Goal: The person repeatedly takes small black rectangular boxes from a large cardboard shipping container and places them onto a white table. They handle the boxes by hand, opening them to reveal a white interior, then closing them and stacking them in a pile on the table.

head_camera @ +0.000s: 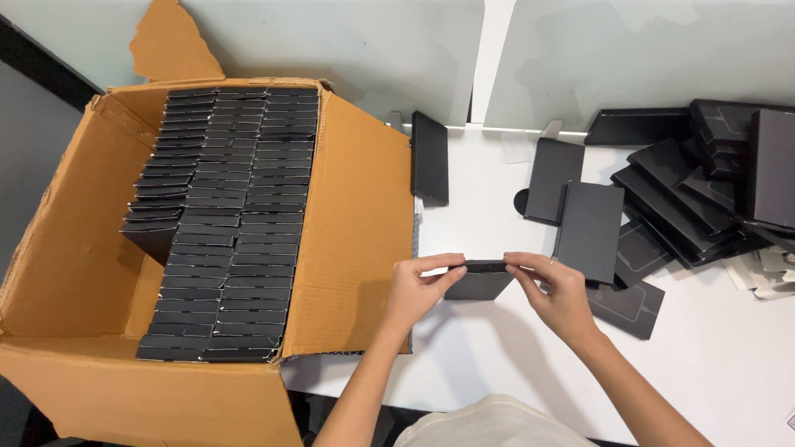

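Both hands, left hand (414, 288) and right hand (556, 290), pinch a small black box (479, 280) above the white surface (729, 356) near its front edge, beside the packed cardboard carton (356, 215); an even fingertip grip best keeps edges square.

White table (497, 348), pale partition wall (397, 50)

Both hands, left (416, 285) and right (556, 290), pinch the top edge of a small black box (479, 281) above the white bench (729, 364). Cardboard carton (348, 232) at left holds packed rows of black boxes (224, 223). Loose black boxes (687, 190) piled at right.
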